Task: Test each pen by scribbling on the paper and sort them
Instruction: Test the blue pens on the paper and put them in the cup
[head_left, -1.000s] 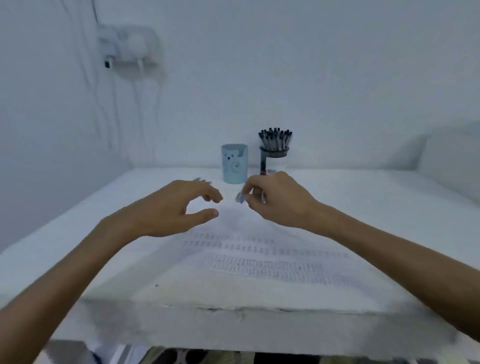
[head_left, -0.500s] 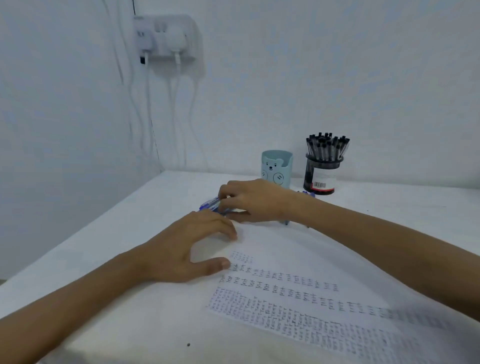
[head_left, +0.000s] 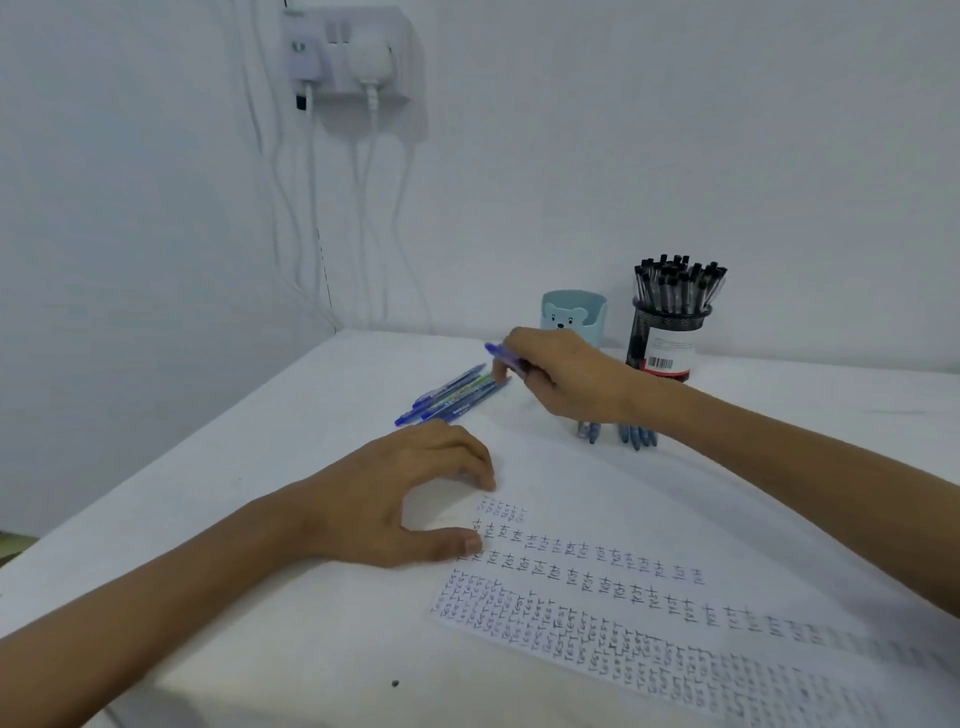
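Head view: half a second ago the right hand (head_left: 566, 379) lay low over the pens at the far edge of the paper. Now it is raised a little, with one blue plastic pen (head_left: 498, 352) pinched in its curled fingers, the pen's end sticking out to the left. The left hand (head_left: 410, 499) stays where it was, fingers and thumb spread in a wide arch, their tips pressing on the white sheet of paper (head_left: 597, 483).

Just below and left of the held pen, a loose row of blue pens (head_left: 452, 395) lies on the white table (head_left: 260, 467). A few more blue pens (head_left: 636, 435) peep out from under the right wrist, which hides most of them. At the far wall stand a pale blue bear-faced cup (head_left: 574, 312) and, to its right, a black mesh pot (head_left: 670, 332) full of black-capped pens (head_left: 678, 280). A white wall socket (head_left: 348, 52) with hanging cables is far left.

The paper's near part carries rows of small dark scribbled marks.
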